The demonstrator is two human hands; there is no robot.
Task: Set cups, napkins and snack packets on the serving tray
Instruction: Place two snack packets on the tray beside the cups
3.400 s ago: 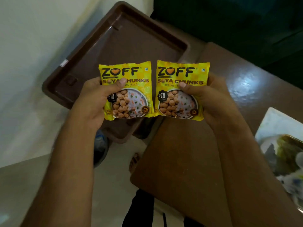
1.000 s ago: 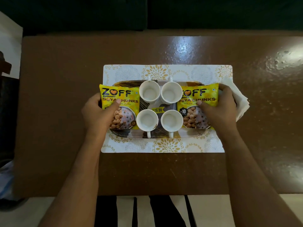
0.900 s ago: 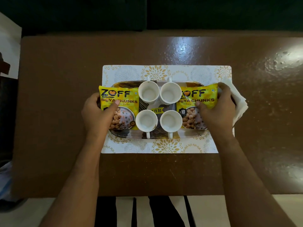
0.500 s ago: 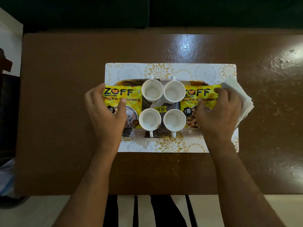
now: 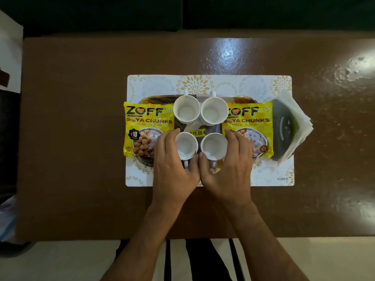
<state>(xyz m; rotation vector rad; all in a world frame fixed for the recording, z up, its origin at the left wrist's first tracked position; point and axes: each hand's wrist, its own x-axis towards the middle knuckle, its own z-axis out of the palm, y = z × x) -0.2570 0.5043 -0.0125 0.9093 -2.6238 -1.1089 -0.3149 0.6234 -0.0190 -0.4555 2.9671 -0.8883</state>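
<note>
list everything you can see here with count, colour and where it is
cups: 4, white, two by two mid tray
snack packets: 2, yellow, one at each end of the tray
napkins: 1 stack, white, right end of the tray
serving tray: 1, dark patterned, on the placemat
placemat: 1, white with gold flowers, on the table
table: 1, brown
left hand: 1, curled round the near left cup
right hand: 1, curled round the near right cup
</note>
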